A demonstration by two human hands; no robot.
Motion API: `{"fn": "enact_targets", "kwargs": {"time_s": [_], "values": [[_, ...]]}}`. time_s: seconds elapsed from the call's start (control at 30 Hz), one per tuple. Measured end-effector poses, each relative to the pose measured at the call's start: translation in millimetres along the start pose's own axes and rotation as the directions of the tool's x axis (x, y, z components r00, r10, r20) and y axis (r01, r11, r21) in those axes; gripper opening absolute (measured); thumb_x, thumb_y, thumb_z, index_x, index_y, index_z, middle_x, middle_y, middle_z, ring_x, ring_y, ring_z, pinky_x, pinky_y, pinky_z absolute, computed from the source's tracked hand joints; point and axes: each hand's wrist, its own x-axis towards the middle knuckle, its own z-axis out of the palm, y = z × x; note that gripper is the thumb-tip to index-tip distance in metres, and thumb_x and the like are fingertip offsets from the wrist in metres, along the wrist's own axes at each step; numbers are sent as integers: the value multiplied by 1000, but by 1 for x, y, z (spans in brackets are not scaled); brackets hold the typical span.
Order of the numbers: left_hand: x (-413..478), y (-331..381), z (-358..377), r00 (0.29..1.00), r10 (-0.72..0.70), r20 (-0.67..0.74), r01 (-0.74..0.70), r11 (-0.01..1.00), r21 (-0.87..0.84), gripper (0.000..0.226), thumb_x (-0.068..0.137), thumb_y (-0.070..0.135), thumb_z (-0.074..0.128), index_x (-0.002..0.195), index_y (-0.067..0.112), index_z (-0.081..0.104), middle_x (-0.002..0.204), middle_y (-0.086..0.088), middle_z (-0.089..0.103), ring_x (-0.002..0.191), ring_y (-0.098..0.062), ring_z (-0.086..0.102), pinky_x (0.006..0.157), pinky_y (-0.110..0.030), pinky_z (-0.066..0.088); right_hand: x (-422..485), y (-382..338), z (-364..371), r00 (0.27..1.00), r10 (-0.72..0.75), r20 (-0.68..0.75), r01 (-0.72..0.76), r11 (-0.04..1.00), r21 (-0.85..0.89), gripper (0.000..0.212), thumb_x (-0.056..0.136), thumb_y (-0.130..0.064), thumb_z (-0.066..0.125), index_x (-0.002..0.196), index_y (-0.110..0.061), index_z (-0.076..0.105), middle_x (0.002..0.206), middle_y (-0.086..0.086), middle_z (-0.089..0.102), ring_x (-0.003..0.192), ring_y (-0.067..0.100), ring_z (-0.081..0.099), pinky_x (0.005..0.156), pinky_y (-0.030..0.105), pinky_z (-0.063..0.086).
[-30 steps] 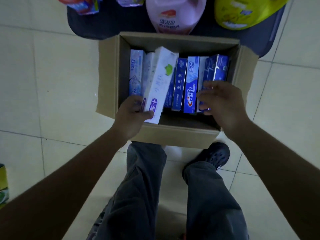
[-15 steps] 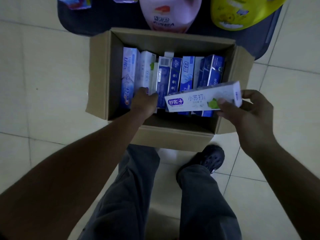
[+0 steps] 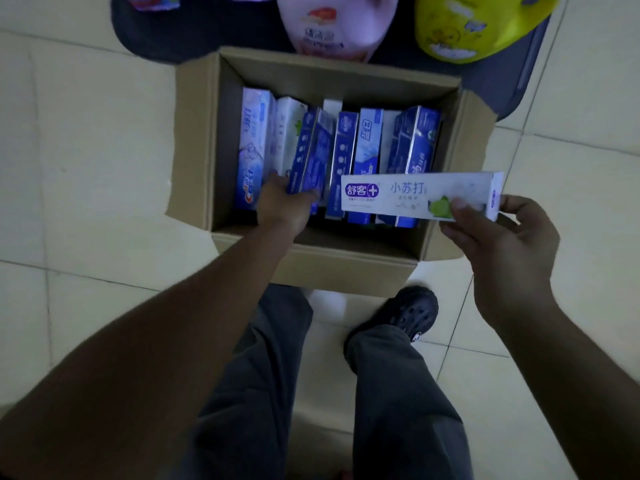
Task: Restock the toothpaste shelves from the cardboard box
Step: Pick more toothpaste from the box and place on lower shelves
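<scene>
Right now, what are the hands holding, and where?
Right hand pinches the white toothpaste box near its right end; left hand grips a blue toothpaste box by its near end.

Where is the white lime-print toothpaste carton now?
Head view, right of centre: the white carton lies level in the right hand, above the near-right corner of the cardboard box.

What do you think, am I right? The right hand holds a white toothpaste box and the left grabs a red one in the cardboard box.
Not quite: the head view shows the left hand grabbing a blue box, not red. The right hand does hold the white box.
</scene>
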Motion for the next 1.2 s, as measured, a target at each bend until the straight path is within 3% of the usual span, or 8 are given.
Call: {"fn": "enact_targets", "kwargs": {"time_s": [0.1,0.2,0.33,0.53,0.73,0.87,1.0,1.2], "values": [[-46,14,-58,975,173,-138,-172,985,23,20,83,34,82,93,25,66,77,13,65,75,-15,64,60,-27,43,-21,-39,6,999,-17,38,16,1000,3,25,86,-4,78,102,-9,60,98,20,76,95,35,75,79,33,61],[-99,38,-126,936,316,-157,-331,940,-80,18,85,28,83,94,28,69,83,6,72,79,-16,68,72,-34,54,-50,-93,18,995,-50,89,48,998,27,23,87,-3,76,107,-7,65,98,19,76,93,33,75,77,33,61],[-179,99,-213,860,438,-262,-489,853,-183,16,80,45,77,92,38,69,85,14,73,77,-4,67,70,-20,52,-102,-184,34,971,-161,177,152,986,66,28,85,0,75,110,3,64,96,23,75,84,32,73,74,34,62],[-287,197,-323,726,514,-457,-673,669,-315,23,91,-2,72,101,18,67,88,14,72,75,5,63,73,-9,48,-216,-321,53,901,-337,274,314,941,127,29,72,-14,79,99,-7,73,97,19,77,79,28,75,67,32,61],[-371,279,-419,603,532,-594,-792,487,-368,35,76,-26,58,93,4,65,80,16,70,65,7,59,63,-5,44,-326,-409,41,836,-477,270,466,878,109,40,61,-12,84,99,-8,73,86,21,76,70,32,76,56,35,61],[-419,328,-477,603,569,-559,-797,393,-459,32,78,-21,65,86,10,68,87,-7,65,60,2,57,57,-11,44,-384,-457,35,736,-627,257,614,777,139,25,68,-2,79,92,-8,75,81,17,77,71,29,77,56,32,61],[-467,368,-528,570,673,-471,-806,347,-480,18,68,2,75,84,11,72,88,-12,66,81,-19,61,75,-33,49,-425,-505,38,657,-711,253,698,699,152,25,79,16,72,97,0,71,72,7,78,65,14,76,53,14,55],[-519,407,-590,458,874,-163,-779,307,-546,45,59,8,64,98,20,85,103,-8,80,97,-15,75,75,-20,57,-464,-547,70,585,-793,171,709,602,367,25,79,9,71,101,-2,69,84,21,77,77,39,76,57,28,61]]}}
